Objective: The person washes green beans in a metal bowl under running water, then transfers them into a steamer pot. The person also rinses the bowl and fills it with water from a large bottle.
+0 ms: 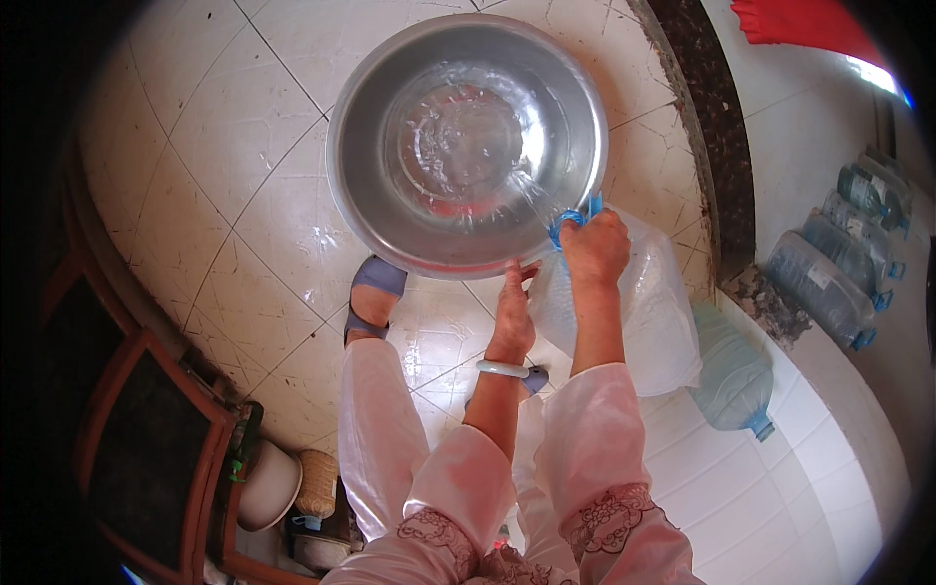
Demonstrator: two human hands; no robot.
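A wide stainless steel basin [358,146] stands on the tiled floor with rippling water [464,139] in it. My right hand [596,248] is closed around the blue handle at the neck of a large translucent plastic water jug [654,314]. The jug is tilted towards the basin, and a stream of water [537,196] runs from its mouth over the near right rim. Just below that rim is my left hand [515,318], fingers apart, its fingertips close to the basin and the jug's side. Whether they touch either one, I cannot tell.
Another plastic jug [731,373] lies at the right beside a raised ledge [826,387]. Several clear jugs [823,289] lie beyond it. A brown-framed cabinet [146,446] stands at the left, near a white bowl [270,486] and a filled plastic bottle [316,482]. My sandalled foot [373,296] is near the basin.
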